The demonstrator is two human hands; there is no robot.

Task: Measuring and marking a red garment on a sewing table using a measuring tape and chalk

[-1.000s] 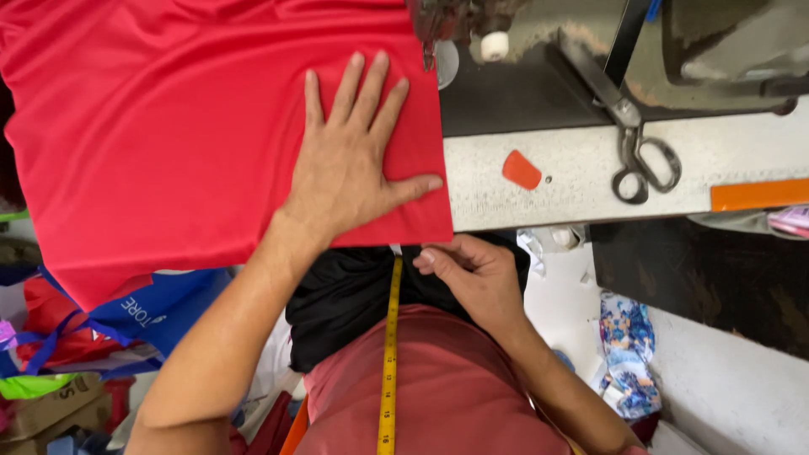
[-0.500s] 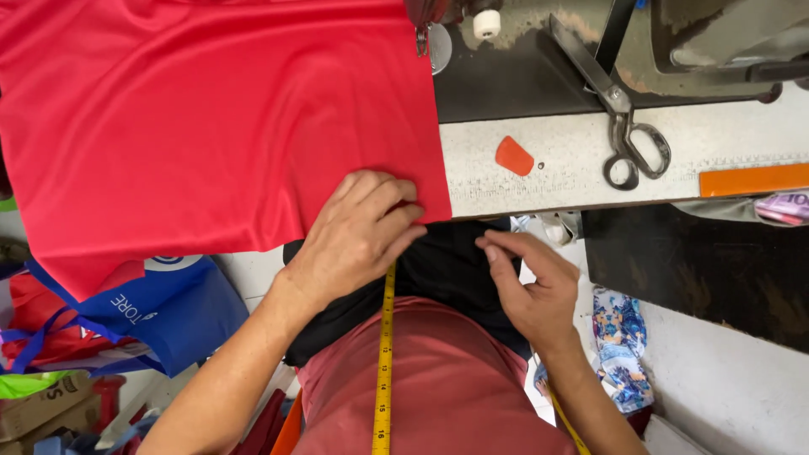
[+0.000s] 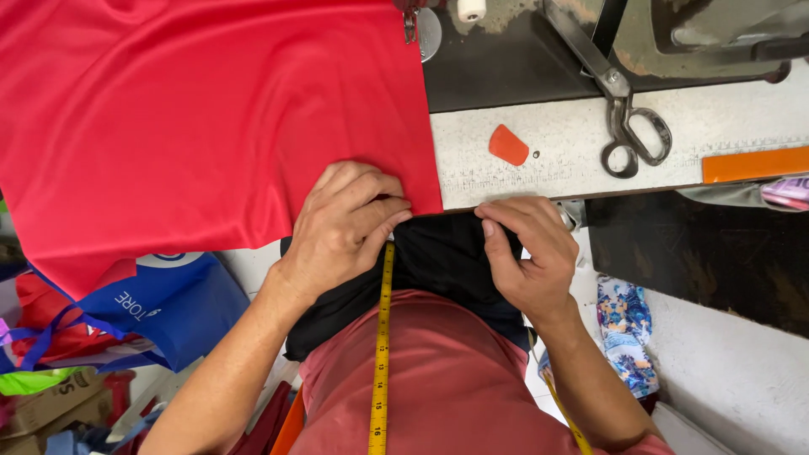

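Smoothly draped red fabric (image 3: 211,118); left hand (image 3: 345,227) pinches its corner; right hand (image 3: 527,248) curled on black cloth (image 3: 442,253)

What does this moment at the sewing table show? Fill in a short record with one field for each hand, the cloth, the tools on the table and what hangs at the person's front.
Left hand: left hand curled on the near edge of the red fabric, fingers bent over it
Right hand: right hand on the black cloth at the table's edge
Red fabric: spread flat over the table, left part hanging off
Tools: scissors and an orange-red chalk piece, both lying apart from the hands
At the front: yellow tape measure hanging down
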